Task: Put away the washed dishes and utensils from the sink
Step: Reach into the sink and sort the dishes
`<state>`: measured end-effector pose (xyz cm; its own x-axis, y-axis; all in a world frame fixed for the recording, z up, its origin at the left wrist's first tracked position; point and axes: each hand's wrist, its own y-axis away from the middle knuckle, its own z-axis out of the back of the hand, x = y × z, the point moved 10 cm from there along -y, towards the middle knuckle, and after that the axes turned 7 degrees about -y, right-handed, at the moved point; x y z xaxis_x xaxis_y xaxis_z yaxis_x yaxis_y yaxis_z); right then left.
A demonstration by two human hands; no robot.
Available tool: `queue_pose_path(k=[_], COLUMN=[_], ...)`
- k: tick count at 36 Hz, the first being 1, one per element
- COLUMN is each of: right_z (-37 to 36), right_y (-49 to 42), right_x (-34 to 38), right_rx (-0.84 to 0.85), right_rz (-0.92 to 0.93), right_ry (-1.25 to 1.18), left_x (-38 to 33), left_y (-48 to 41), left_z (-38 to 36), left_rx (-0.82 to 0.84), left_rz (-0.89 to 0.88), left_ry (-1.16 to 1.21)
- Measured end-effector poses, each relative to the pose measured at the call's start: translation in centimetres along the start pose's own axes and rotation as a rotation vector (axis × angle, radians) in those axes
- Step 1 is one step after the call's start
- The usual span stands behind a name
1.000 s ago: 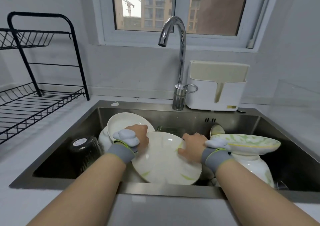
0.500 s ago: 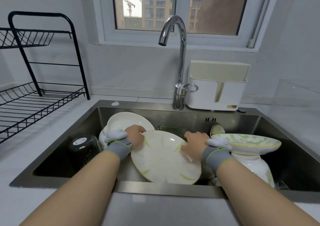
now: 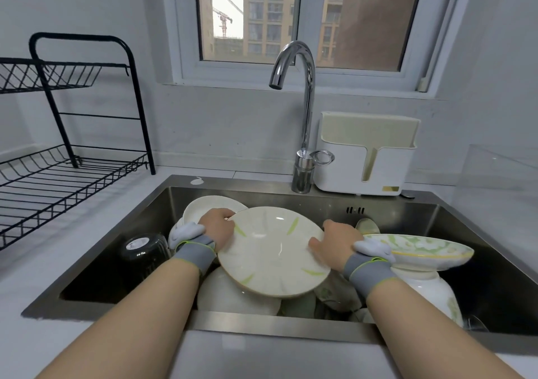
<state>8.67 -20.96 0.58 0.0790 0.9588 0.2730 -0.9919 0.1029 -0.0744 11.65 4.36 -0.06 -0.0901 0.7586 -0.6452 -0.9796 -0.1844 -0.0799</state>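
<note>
A round white plate with green leaf marks (image 3: pixel 273 250) is tilted up above the other dishes in the steel sink (image 3: pixel 291 195). My left hand (image 3: pixel 218 228) grips its left rim and my right hand (image 3: pixel 339 244) grips its right rim. Under it lie a white bowl (image 3: pixel 233 297) and more dishes. A plain white plate (image 3: pixel 201 207) leans at the back left. A green-patterned dish (image 3: pixel 422 250) rests on an upturned white bowl (image 3: pixel 433 294) at the right. A dark glass (image 3: pixel 142 252) lies at the sink's left.
A black wire dish rack (image 3: pixel 67 172) with two tiers stands on the counter to the left. The chrome faucet (image 3: pixel 302 111) arches over the sink's back. A white utensil holder (image 3: pixel 366 157) stands beside it. A spoon (image 3: pixel 367 226) shows behind my right hand.
Both hands have lifted the leaf plate up off the pile and tilted it toward me; my left hand moved from its top face to its left rim.
</note>
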Motion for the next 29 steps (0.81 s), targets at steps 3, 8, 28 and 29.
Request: queue_pose_path(k=[3, 8, 28, 29], right_z=[0.3, -0.7, 2.1, 2.3], right_y=[-0.1, -0.2, -0.3, -0.5], right_x=[-0.2, -1.1, 7.8, 9.7], right_rx=[-0.014, 0.035, 0.168, 0.197], right_rz=[-0.039, -0.133, -0.112, -0.098], right_ry=[-0.069, -0.336, -1.136, -1.167], left_x=[0.4, 0.6, 1.3, 2.3], left_y=[-0.1, -0.2, 1.8, 1.9], left_z=[0.4, 1.0, 12.1, 14.0], left_rx=[-0.029, -0.052, -0.092, -0.132], left_rz=[0.018, 0.04, 0.1, 0.123], left_ry=[0.027, 0.104, 0.237, 0.262])
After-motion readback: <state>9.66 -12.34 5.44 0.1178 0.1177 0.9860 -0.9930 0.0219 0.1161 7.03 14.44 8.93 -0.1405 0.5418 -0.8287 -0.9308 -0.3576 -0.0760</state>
